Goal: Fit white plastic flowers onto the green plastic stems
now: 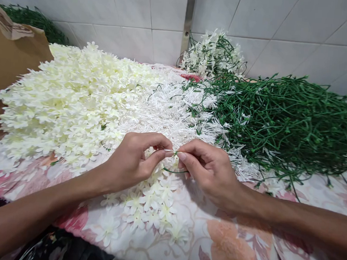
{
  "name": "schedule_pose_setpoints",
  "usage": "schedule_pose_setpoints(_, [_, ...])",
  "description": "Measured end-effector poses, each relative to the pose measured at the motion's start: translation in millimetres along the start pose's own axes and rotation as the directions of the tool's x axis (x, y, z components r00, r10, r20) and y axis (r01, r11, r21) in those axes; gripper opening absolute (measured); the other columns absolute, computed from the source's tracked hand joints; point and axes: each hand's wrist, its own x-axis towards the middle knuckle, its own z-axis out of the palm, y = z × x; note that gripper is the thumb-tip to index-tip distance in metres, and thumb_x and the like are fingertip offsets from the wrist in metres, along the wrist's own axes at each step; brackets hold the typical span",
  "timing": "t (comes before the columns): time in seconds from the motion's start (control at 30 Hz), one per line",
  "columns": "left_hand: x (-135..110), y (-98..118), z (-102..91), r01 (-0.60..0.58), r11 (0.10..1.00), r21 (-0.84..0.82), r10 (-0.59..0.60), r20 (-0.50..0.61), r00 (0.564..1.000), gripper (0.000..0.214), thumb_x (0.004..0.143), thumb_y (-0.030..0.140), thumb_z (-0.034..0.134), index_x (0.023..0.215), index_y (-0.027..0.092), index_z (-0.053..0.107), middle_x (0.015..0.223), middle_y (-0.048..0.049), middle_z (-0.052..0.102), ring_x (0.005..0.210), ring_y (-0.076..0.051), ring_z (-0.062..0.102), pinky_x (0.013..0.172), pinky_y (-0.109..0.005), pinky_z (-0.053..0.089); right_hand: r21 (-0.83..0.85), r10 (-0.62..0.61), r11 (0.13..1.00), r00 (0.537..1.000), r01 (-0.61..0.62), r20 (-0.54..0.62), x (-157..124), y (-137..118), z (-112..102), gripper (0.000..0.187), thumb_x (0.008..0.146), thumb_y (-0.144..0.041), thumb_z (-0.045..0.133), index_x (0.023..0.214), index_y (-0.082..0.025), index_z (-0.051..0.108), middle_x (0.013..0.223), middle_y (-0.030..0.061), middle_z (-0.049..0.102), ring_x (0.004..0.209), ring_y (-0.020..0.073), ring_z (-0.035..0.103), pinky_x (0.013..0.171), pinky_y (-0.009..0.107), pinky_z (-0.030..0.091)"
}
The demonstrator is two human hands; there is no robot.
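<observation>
Slender green plastic stem point(174, 170) sits between the person's two hands, just above the loose cream-white blossoms, its tip pinched and its lower length curving out under the right hand. At far left, a sheet of brown cardboard point(9, 63) stands against the white tiled wall point(264, 20), with a dark green leafy bunch point(33, 22) behind it. Next comes a broad heap of cream-white artificial flower sprays point(72, 100), spread over a pink-and-cream floral cloth point(229, 250), and their fine white plastic stems point(169, 105) fan toward the middle. The left hand point(133, 163) is clenched in a pinch, thumb and forefinger closed on a thin white strand point(168, 150), which meets the green stem's tip, though the exact join is too small to make out. The right hand point(209, 170) is closed too, its thumb and forefinger grasping the green stem's upper end. Behind them, a bunch of white flowers on green stems point(211, 54) leans against the wall beside a vertical metal strip point(189, 17). At far right lies a large tangled pile of loose green stems point(287, 124).
</observation>
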Motion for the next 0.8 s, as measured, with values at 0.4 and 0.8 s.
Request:
schedule_pose_setpoints(0.4, [-0.4, -0.3, 2.0, 0.05, 0.998, -0.036, -0.049, 0.027, 0.998, 0.008, 0.084, 0.01, 0.06, 0.078, 0.015, 0.063, 0.067, 0.0041, 0.063, 0.059, -0.007, 0.055, 0.052, -0.015, 0.039, -0.065, -0.027, 0.998, 1.0, 0.026, -0.002, -1.6, 4.2, -0.4, 0.013, 0.09, -0.014, 0.052, 0.08, -0.017, 0.06, 0.064, -0.0032, 0.055, 0.054, 0.0082, 0.05, 0.052, 0.023, 0.038])
schedule_pose_setpoints(0.8, [5.4, -5.3, 5.7, 0.099, 0.964, -0.248, -0.098, 0.017, 0.995, 0.008, 0.091, 0.024, 0.058, 0.093, 0.019, 0.063, 0.086, -0.0001, 0.066, 0.08, -0.012, 0.061, 0.072, -0.022, 0.047, 0.132, 0.079, 0.989, 0.993, -0.067, -0.086, 0.5, -5.5, -0.3, 0.016, 0.092, -0.021, 0.051, 0.078, -0.017, 0.058, 0.065, -0.0027, 0.054, 0.054, 0.0092, 0.049, 0.049, 0.022, 0.039])
